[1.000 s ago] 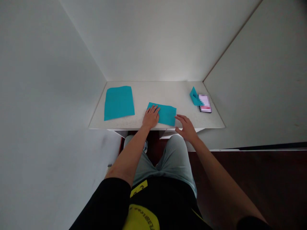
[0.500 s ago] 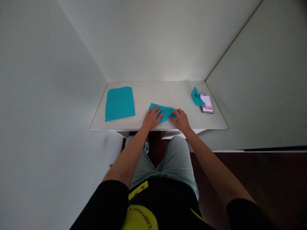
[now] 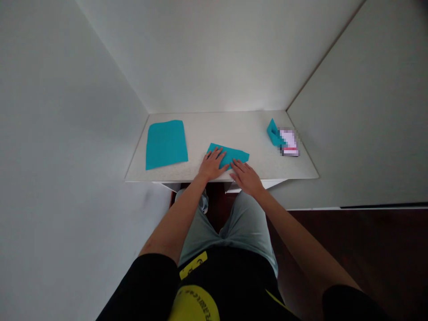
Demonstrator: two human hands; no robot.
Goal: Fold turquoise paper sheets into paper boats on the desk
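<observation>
Folded turquoise paper (image 3: pixel 239 155): placed near front edge of white tabletop (image 3: pixel 214 127); folding judged unfinished.
Left hand (image 3: pixel 211 165): spread flat on it.
Right hand (image 3: pixel 246 175): outstretched, rested on its near edge.
Squarish turquoise paper sheet (image 3: pixel 167 145): not yet folded.
Peaked turquoise paper piece (image 3: pixel 273 137): already folded.

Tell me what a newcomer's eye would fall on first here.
Probably the folded turquoise piece near the front edge of the white table, with the left hand and right hand on it. Next, perhaps, the larger, flat turquoise sheet at the table's left, then the small folded turquoise shape at the right, by a pixelated item.
</observation>
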